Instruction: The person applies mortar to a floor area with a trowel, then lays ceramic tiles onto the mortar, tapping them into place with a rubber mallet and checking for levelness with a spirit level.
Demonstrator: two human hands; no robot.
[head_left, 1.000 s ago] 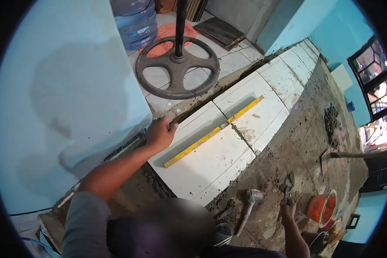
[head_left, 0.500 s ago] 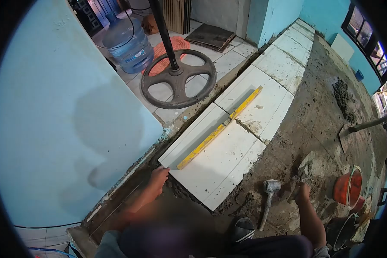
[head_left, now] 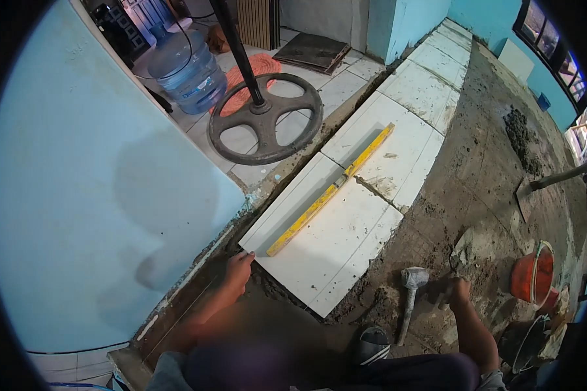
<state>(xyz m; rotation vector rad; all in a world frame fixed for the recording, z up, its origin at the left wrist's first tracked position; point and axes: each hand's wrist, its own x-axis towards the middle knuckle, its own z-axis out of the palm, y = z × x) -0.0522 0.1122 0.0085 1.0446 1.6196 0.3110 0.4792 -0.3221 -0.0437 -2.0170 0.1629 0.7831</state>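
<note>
My left hand (head_left: 240,266) is at the near left corner of a white floor tile (head_left: 346,238), its fingers curled closed on the edge. Lying across this tile and the one beyond is a yellow spirit level (head_left: 332,189), with neither hand on it. On the right, my right hand (head_left: 460,290) is closed around the handle of a mortar-smeared trowel (head_left: 464,251), low over the rough floor; the grip is partly hidden. A hammer with a pale, thick head (head_left: 414,278) lies between my foot and that hand.
More white tiles (head_left: 424,91) run in a strip toward the far wall. An orange bucket (head_left: 525,277), a long-handled tool (head_left: 535,186) and a mortar heap (head_left: 520,140) are at right. A round metal stand base (head_left: 265,124) and a water jug (head_left: 186,75) stand beyond the strip.
The view has shifted slightly. Both hands keep almost the same places, and the spirit level stays on the tiles.
</note>
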